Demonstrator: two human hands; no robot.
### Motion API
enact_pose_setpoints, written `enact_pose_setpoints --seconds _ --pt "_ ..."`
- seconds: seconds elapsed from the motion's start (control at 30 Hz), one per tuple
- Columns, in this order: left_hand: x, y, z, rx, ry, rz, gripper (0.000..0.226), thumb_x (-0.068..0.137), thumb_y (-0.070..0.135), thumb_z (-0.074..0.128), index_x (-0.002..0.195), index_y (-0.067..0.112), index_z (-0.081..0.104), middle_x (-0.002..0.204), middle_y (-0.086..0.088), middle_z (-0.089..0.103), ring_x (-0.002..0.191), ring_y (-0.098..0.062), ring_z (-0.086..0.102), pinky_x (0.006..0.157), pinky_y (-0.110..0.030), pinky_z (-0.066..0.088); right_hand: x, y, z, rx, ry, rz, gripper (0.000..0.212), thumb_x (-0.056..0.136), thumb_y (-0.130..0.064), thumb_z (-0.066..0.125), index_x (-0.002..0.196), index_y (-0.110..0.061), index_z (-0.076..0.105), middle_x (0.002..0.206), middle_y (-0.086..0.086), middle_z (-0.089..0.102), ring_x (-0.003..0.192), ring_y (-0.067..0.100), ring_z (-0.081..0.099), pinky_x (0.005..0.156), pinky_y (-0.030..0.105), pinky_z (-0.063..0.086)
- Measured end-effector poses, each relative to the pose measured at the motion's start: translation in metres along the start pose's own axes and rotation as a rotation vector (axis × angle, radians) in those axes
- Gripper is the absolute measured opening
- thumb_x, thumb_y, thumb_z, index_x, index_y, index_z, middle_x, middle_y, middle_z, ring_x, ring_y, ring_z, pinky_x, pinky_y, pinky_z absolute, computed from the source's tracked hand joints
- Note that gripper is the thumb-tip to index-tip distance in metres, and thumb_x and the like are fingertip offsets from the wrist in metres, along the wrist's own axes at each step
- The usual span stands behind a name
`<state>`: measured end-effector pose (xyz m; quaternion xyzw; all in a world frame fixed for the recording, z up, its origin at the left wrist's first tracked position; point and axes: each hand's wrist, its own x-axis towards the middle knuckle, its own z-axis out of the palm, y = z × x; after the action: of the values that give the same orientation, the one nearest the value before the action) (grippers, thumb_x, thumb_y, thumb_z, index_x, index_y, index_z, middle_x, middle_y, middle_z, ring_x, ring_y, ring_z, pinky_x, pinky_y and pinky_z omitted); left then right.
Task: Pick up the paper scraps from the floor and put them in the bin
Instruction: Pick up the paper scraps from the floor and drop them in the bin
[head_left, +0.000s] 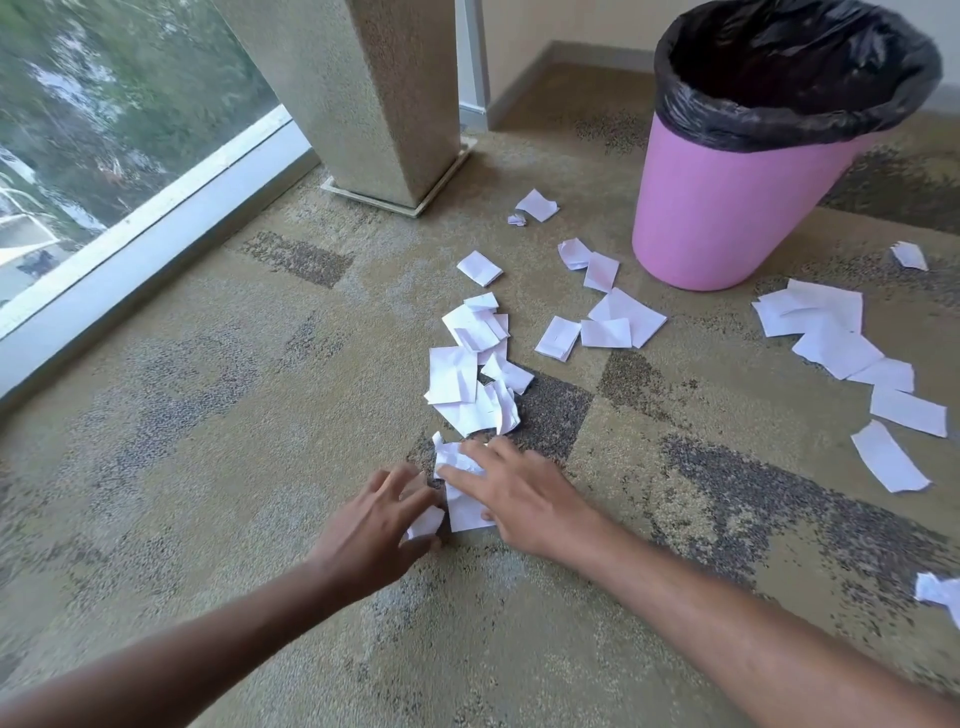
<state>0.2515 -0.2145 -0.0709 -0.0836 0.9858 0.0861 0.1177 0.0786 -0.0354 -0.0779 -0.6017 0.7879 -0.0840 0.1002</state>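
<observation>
White torn paper scraps (452, 374) litter beige carpet (234, 467) beside the black-lined pink plastic bin (727, 208); left hand (379, 519) and right hand (524, 496), fingers splayed, press nearest pieces together, evidently consolidating one handful.

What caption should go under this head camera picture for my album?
Left hand and right hand gather paper scraps near a pink bin.
</observation>
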Motion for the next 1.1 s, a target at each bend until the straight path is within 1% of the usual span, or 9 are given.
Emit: enact_pose_setpoints --seconds 0.17,0.3,0.47,0.57,0.67,0.77,0.9,1.0,1.1 --pt "0.002 -0.008 -0.004 -0.122 0.059 0.038 0.030 0.094 0.046 0.072 0.120 0.045 0.059 0.139 0.009 0.052 0.122 -0.011 0.053 0.082 -0.031 0.058 -0.001 -0.002 0.001 -0.002 0.007 0.009 0.049 0.090 -0.011 0.080 0.136 -0.021 0.064 0.127 0.005 0.063 0.115 0.023 0.055 0.087 0.041 0.060" --pt "0.009 -0.013 -0.010 -0.148 0.094 0.039 0.018 0.095 0.039 0.073 0.106 0.038 0.059 0.121 0.011 0.061 0.096 -0.004 0.053 0.065 -0.020 0.047 -0.005 0.002 -0.002 0.104 0.006 0.063 0.020 0.093 -0.012 0.079 0.111 -0.014 0.071 0.103 -0.002 0.062 0.100 0.017 0.056 0.078 0.032 0.060" --pt "0.019 -0.018 -0.014 -0.123 0.064 0.026 0.015 0.096 0.033 0.073 0.100 0.034 0.059 0.116 0.010 0.066 0.083 -0.008 0.065 0.060 -0.032 0.060 -0.015 0.017 -0.012 0.209 0.032 0.103 0.016 0.098 -0.021 0.075 0.113 -0.016 0.071 0.107 -0.005 0.060 0.100 0.013 0.055 0.079 0.028 0.057" --pt "0.027 -0.013 -0.029 -0.215 0.060 -0.049 0.012 0.097 0.039 0.073 0.098 0.034 0.062 0.113 0.013 0.066 0.081 -0.005 0.066 0.061 -0.022 0.057 -0.020 0.029 -0.019 0.262 0.079 0.150 0.024 0.097 -0.022 0.076 0.121 -0.022 0.072 0.108 -0.008 0.060 0.098 0.010 0.055 0.076 0.026 0.058" --pt "0.040 -0.005 -0.054 -0.541 0.095 -0.177 0.013 0.095 0.042 0.075 0.094 0.034 0.064 0.102 0.009 0.068 0.077 -0.010 0.068 0.061 -0.022 0.056 -0.022 0.044 -0.036 0.354 0.133 0.240 0.031 0.098 -0.021 0.075 0.128 -0.022 0.071 0.112 -0.008 0.062 0.098 0.010 0.058 0.075 0.021 0.051" --pt "0.062 0.009 -0.086 -1.073 0.079 -0.335 0.016 0.097 0.028 0.077 0.103 0.017 0.067 0.100 -0.013 0.076 0.079 -0.027 0.073 0.073 -0.042 0.066 -0.019 0.062 -0.062 0.474 0.216 0.364 0.029 0.095 -0.026 0.079 0.123 -0.022 0.072 0.111 -0.008 0.063 0.096 0.010 0.061 0.083 0.031 0.058" --pt "0.105 0.031 -0.125 -1.435 0.067 -0.328 0.024 0.102 0.019 0.070 0.117 0.003 0.063 0.110 -0.019 0.074 0.094 -0.030 0.073 0.084 -0.054 0.066 -0.013 0.081 -0.111 0.793 0.438 0.520 0.017 0.089 -0.025 0.085 0.085 -0.029 0.069 0.080 -0.010 0.065 0.068 0.002 0.058 0.064 0.024 0.049" --pt "0.141 0.056 -0.153 -1.619 0.080 -0.278 0.025 0.106 0.018 0.064 0.125 0.003 0.062 0.109 -0.019 0.074 0.101 -0.032 0.075 0.085 -0.057 0.065 -0.005 0.090 -0.154 1.038 0.602 0.581 0.017 0.088 -0.023 0.084 0.104 -0.024 0.079 0.093 -0.007 0.082 0.086 0.017 0.078 0.071 0.039 0.062" --pt "0.180 0.086 -0.185 -1.714 0.086 -0.227 0.045 0.108 0.027 0.061 0.138 -0.007 0.056 0.117 -0.025 0.073 0.104 -0.037 0.075 0.089 -0.059 0.063 0.006 0.106 -0.194 1.124 0.726 0.607 0.020 0.089 -0.021 0.084 0.108 -0.022 0.079 0.097 -0.004 0.083 0.088 0.016 0.080 0.067 0.035 0.062"
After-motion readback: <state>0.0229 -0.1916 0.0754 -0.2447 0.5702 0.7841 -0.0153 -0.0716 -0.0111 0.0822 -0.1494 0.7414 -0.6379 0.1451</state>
